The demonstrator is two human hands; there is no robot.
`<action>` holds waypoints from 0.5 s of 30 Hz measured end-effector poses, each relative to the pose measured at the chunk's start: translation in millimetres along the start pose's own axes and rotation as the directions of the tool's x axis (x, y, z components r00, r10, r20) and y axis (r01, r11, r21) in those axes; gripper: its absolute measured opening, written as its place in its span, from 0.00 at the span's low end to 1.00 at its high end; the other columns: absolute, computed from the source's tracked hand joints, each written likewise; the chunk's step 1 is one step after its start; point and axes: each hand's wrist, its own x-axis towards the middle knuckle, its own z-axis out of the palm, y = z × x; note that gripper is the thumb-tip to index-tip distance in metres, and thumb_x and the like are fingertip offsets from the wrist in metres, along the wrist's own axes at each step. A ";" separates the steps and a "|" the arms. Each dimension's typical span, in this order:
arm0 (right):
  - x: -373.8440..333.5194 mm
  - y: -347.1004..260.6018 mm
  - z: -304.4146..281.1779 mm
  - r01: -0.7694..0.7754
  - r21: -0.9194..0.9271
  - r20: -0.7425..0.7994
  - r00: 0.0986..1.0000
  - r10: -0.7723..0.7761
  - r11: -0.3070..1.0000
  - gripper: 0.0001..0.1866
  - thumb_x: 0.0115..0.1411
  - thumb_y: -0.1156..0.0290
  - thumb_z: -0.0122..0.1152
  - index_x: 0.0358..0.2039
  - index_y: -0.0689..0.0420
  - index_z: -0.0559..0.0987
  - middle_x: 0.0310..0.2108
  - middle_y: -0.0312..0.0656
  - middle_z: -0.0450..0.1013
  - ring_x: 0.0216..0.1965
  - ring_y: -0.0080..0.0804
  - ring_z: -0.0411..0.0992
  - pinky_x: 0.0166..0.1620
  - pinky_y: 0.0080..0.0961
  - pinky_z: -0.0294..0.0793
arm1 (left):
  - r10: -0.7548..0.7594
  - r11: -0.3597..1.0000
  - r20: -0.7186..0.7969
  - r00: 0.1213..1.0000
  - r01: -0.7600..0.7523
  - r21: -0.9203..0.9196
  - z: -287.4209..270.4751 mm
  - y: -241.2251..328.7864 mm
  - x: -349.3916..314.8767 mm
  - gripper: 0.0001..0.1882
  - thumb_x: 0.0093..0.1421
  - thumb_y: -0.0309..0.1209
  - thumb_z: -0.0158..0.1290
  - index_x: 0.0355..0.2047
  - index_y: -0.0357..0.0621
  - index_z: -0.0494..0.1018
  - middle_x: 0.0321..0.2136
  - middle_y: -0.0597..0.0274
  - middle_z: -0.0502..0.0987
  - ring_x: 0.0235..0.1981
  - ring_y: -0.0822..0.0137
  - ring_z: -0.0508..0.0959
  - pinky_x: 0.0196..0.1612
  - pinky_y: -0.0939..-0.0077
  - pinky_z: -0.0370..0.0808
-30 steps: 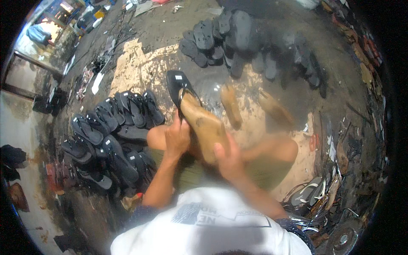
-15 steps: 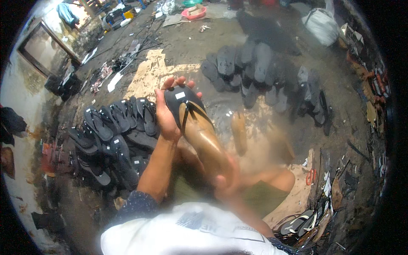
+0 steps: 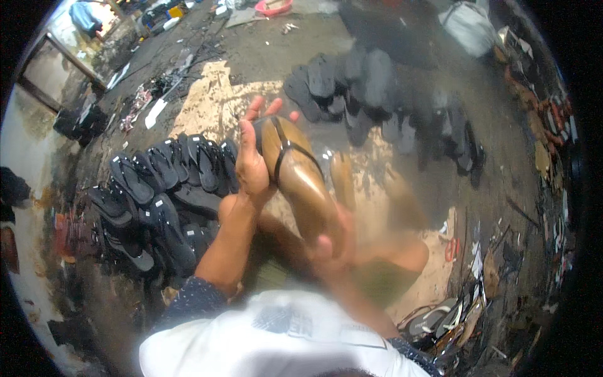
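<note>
A glossy brown foot-shaped last (image 3: 304, 188) is tilted up in front of me, its split toe end away from me. Black thong straps (image 3: 278, 168) of a flip-flop cross over it, the post sitting in the toe slit. Only a sliver of the black sole (image 3: 258, 128) shows beside the toe. My left hand (image 3: 253, 166) cups the flip-flop's toe end from the left and beneath, fingers reaching past it. Lower down, my right hand (image 3: 333, 248) grips the last's heel end, partly blurred. A second brown last (image 3: 342, 179) lies just beyond.
Black strapped flip-flops (image 3: 160, 166) crowd the floor at my left. Dark soles without visible straps (image 3: 342, 78) lie in rows ahead and right. Brown cardboard (image 3: 210, 97) covers part of the floor. Red-handled scissors (image 3: 451, 249) and grey-and-white sandals (image 3: 433, 317) lie at right.
The last has slid forward through the straps and now covers most of the sole's toe area. The white label there no longer shows. My view has shifted slightly.
</note>
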 end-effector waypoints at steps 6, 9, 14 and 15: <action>-0.3 24.3 -5.3 0.015 -0.132 0.201 0.980 0.012 0.991 0.36 0.60 0.60 0.70 0.64 0.61 0.68 0.63 0.59 0.63 0.64 0.55 0.61 0.66 0.48 0.58 | -0.228 0.901 -0.153 0.962 0.268 0.342 -2.4 -36.6 -69.1 0.62 0.50 0.36 0.74 0.69 0.49 0.36 0.62 0.42 0.59 0.60 0.54 0.69 0.63 0.57 0.70; 57.4 22.9 -40.1 0.065 -0.199 0.334 0.942 0.005 0.978 0.29 0.60 0.61 0.69 0.59 0.58 0.74 0.57 0.55 0.69 0.59 0.50 0.68 0.59 0.41 0.67 | -0.291 0.872 -0.169 0.942 0.334 0.358 -9.0 -32.0 -80.5 0.57 0.48 0.31 0.73 0.64 0.50 0.40 0.58 0.45 0.61 0.59 0.57 0.69 0.62 0.59 0.71; 112.9 21.7 -24.8 0.046 -0.193 0.434 0.900 0.043 0.980 0.13 0.65 0.67 0.64 0.46 0.60 0.82 0.38 0.49 0.77 0.39 0.40 0.78 0.42 0.33 0.76 | -0.349 0.845 -0.068 0.935 0.345 0.408 0.8 -35.1 -99.4 0.52 0.49 0.29 0.71 0.62 0.50 0.42 0.55 0.48 0.62 0.58 0.57 0.70 0.61 0.61 0.72; 106.7 23.8 -29.3 -0.040 -0.133 0.450 0.888 0.097 0.990 0.13 0.66 0.66 0.63 0.46 0.60 0.82 0.39 0.47 0.77 0.39 0.38 0.78 0.42 0.32 0.76 | -0.241 0.795 0.029 0.970 0.180 0.580 -1.6 -36.4 -104.8 0.53 0.50 0.30 0.70 0.63 0.50 0.41 0.55 0.46 0.62 0.57 0.58 0.70 0.60 0.61 0.72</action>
